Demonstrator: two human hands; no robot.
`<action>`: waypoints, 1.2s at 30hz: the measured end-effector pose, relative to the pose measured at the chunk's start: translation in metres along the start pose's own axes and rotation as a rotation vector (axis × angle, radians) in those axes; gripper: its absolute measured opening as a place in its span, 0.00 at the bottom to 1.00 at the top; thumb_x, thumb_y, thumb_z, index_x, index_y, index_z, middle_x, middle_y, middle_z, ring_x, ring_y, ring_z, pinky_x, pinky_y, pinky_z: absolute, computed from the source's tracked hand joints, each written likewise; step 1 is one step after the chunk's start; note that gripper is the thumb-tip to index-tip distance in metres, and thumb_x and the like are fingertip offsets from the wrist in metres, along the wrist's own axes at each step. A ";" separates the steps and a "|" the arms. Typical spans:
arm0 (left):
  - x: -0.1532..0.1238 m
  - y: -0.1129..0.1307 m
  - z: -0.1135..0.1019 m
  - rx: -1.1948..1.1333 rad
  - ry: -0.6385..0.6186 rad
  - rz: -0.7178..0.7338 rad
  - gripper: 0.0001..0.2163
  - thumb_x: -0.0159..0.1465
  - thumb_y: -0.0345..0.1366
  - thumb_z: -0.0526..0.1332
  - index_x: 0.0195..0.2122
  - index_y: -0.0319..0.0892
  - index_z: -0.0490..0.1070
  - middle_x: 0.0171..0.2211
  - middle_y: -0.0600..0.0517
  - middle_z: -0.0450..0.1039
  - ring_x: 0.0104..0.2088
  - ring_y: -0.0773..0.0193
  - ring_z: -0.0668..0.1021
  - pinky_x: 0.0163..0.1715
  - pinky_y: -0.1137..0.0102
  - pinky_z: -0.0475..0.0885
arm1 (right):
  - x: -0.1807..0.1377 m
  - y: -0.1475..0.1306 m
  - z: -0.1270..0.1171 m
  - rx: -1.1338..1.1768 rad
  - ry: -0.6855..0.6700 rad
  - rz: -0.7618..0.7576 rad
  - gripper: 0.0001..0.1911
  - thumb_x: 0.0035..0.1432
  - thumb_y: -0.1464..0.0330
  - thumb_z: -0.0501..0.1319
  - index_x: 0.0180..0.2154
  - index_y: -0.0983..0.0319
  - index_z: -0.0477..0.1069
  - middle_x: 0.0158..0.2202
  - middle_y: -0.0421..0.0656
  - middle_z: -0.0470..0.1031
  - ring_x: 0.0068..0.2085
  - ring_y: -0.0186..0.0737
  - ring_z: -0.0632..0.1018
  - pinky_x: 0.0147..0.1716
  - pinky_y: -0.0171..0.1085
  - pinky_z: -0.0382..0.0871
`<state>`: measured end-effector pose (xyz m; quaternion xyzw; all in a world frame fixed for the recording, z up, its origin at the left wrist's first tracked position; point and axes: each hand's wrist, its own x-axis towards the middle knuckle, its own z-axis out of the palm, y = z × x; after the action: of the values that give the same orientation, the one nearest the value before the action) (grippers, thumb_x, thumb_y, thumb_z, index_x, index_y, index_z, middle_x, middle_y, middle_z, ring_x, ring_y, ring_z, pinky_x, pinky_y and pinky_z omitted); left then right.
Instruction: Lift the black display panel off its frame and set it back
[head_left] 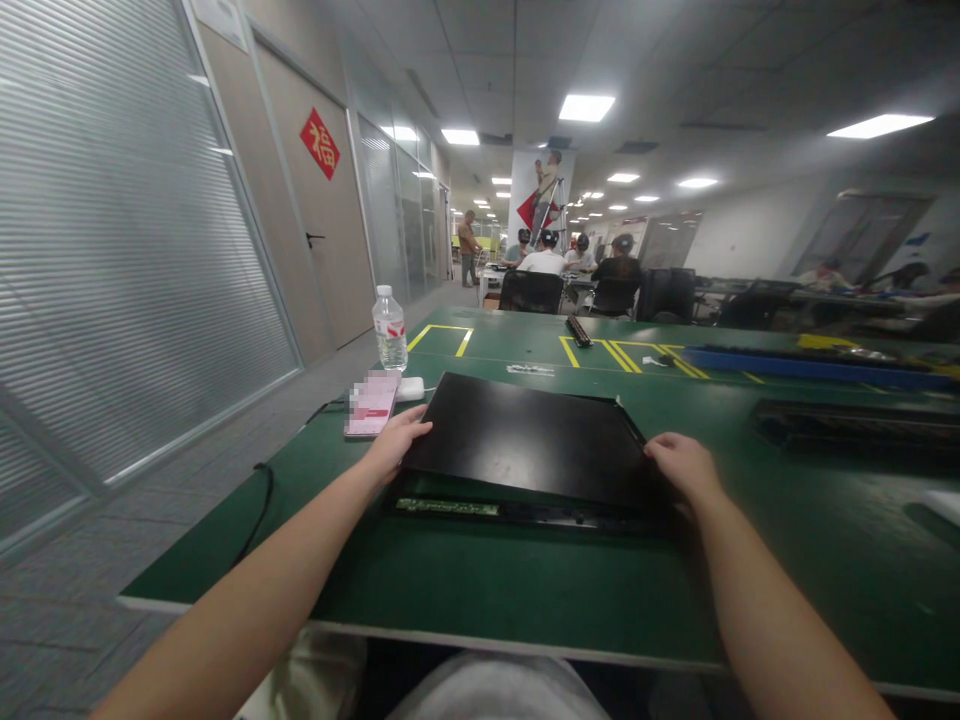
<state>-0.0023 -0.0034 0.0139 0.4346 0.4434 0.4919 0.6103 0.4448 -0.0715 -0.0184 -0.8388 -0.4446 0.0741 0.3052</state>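
A flat, glossy black panel [525,435] lies tilted in front of me, over a black frame [555,517]. My left hand [397,440] grips the panel's left edge, thumb on top. At the opposite edge, my right hand [682,462] pinches the right side with its fingers closed; whether it also touches the frame is hard to tell. Along the near side of the frame shows a green circuit board strip [448,507]. The panel hides most of what lies under it.
On the green table [525,590], a water bottle [390,330], a phone [373,403] and a white case [411,389] stand at left. Long black parts [847,428] and a blue tray [810,367] lie right. A black cable [262,510] hangs over the left edge. People sit beyond.
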 end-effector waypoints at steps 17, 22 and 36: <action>0.011 -0.008 -0.012 0.030 -0.007 0.130 0.22 0.45 0.30 0.73 0.43 0.39 0.75 0.43 0.46 0.81 0.45 0.53 0.82 0.48 0.62 0.75 | 0.002 0.000 -0.001 0.050 -0.009 0.018 0.10 0.48 0.63 0.60 0.29 0.59 0.79 0.29 0.46 0.80 0.33 0.44 0.78 0.31 0.38 0.66; 0.013 -0.009 -0.017 0.213 0.012 0.158 0.24 0.39 0.37 0.76 0.40 0.41 0.77 0.48 0.45 0.80 0.52 0.45 0.78 0.55 0.54 0.71 | 0.003 0.002 -0.001 0.131 -0.031 0.025 0.10 0.48 0.62 0.60 0.28 0.58 0.79 0.29 0.46 0.80 0.30 0.44 0.77 0.29 0.38 0.66; 0.029 -0.023 -0.029 0.675 0.020 0.203 0.16 0.41 0.35 0.71 0.33 0.40 0.77 0.63 0.39 0.66 0.63 0.42 0.69 0.63 0.56 0.62 | 0.004 0.006 -0.001 0.412 -0.094 0.055 0.17 0.45 0.58 0.61 0.33 0.61 0.79 0.33 0.48 0.82 0.26 0.39 0.74 0.27 0.38 0.67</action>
<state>-0.0221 0.0251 -0.0184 0.6487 0.5416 0.3800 0.3761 0.4518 -0.0714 -0.0206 -0.7662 -0.4109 0.2106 0.4470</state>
